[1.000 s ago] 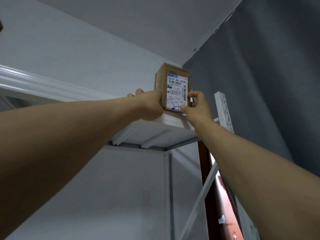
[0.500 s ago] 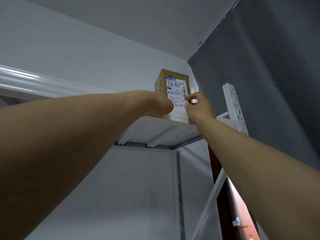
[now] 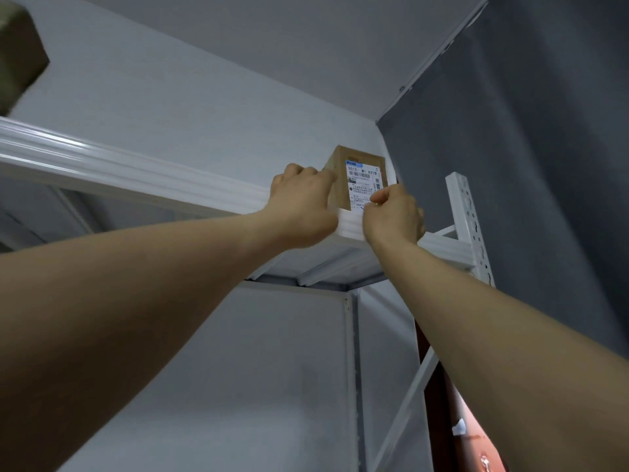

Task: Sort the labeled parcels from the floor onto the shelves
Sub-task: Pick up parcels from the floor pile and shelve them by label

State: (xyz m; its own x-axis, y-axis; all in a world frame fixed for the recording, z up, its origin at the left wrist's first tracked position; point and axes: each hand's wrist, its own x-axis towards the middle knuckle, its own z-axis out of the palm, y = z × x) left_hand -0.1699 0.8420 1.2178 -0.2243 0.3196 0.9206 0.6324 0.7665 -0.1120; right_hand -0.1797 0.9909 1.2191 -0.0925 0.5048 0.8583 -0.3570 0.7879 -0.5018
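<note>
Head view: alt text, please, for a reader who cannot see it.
A left hand and a right hand hold a labeled cardboard parcel upright on a high white shelf, one at its left side, the other at its lower front. The camera looks up past a perforated white post toward a grey wall and dark curtain.

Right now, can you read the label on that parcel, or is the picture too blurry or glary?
Head view: the white printed label on the brown cardboard parcel shows its large top line legibly, while the finer print smears. Head view: the brown box corner at top left is out of focus. Head view: soft glare streaks the white metal shelf rail, and the light is otherwise dim and even.
</note>
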